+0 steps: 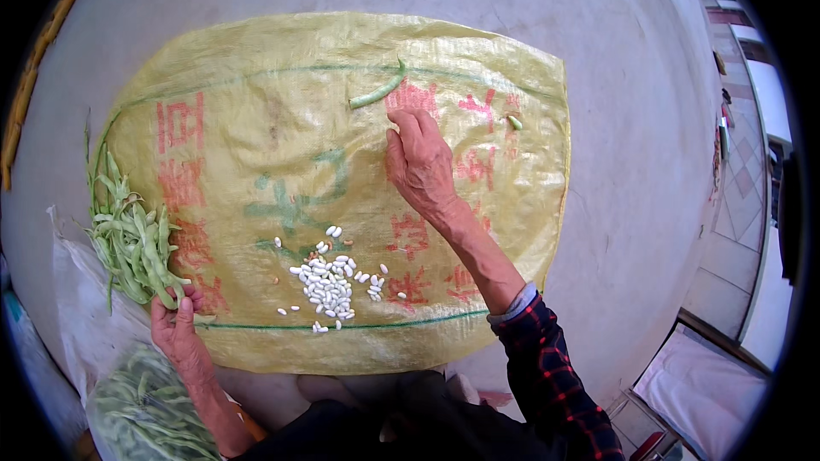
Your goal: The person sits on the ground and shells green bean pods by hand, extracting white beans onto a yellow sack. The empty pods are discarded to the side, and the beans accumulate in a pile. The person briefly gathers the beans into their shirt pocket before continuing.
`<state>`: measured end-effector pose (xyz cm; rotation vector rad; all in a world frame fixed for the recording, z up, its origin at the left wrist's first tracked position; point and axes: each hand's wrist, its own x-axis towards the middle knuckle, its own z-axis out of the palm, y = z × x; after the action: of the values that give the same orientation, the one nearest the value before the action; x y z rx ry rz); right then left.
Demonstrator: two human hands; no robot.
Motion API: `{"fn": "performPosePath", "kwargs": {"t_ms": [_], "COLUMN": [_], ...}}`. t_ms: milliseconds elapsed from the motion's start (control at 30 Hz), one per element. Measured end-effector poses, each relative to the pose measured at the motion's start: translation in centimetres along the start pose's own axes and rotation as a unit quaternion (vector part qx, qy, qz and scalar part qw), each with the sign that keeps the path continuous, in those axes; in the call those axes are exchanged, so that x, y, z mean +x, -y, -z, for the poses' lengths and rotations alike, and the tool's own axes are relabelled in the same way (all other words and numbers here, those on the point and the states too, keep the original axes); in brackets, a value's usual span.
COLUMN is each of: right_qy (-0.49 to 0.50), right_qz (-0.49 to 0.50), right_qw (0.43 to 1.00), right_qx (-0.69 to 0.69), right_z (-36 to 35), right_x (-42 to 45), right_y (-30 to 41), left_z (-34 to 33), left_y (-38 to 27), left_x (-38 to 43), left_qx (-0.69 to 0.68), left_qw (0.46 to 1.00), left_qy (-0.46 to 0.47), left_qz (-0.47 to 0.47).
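Note:
A yellow woven plastic sack lies flat on the floor. On its left edge is a heap of green bean pods. At the heap's lower end my left hand pinches a green bean pod between thumb and fingers. My right hand is over the middle of the sack with its fingers curled; whether it holds anything is hidden. Just beyond its fingertips lies a curved green bean pod. Shelled white beans form a loose pile nearer to me, with a few reddish-brown bits among them.
A clear plastic bag with more green pods stands at the lower left, beside my left forearm. A short pod piece rests on the sack's right part. Grey floor surrounds the sack. A cloth-covered surface is at the lower right.

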<state>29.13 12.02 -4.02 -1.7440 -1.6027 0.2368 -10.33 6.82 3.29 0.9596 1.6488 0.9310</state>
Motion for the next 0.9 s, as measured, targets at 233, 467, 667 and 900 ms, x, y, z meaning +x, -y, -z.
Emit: {"fn": "performPosePath", "kwargs": {"t_ms": [233,467,667,900], "right_qy": [0.126,0.163,0.242,0.351], "right_qz": [-0.088,-0.211,-0.334,-0.226], "right_qw": [0.983,0.899,0.713,0.818], "right_qx": [-0.097,0.348,0.566,0.396], "right_z": [-3.1,-1.3,1.2,1.8], "right_x": [4.8,-1.5,-9.5,-12.6], "right_y": [-3.4,1.0,10.7,12.4], "left_z": [0.0,-6.6,-10.2,-9.6], "left_y": [0.6,1.3,-0.1,1.9], "left_x": [-0.2,-4.5,-7.1,-7.6], "left_qx": [0.081,0.024,-0.102,-0.15], "left_qw": [0.967,0.998,0.962,0.934], "left_qy": [-0.197,0.05,0.192,0.218], "left_qz": [-0.138,-0.018,0.163,0.24]}}
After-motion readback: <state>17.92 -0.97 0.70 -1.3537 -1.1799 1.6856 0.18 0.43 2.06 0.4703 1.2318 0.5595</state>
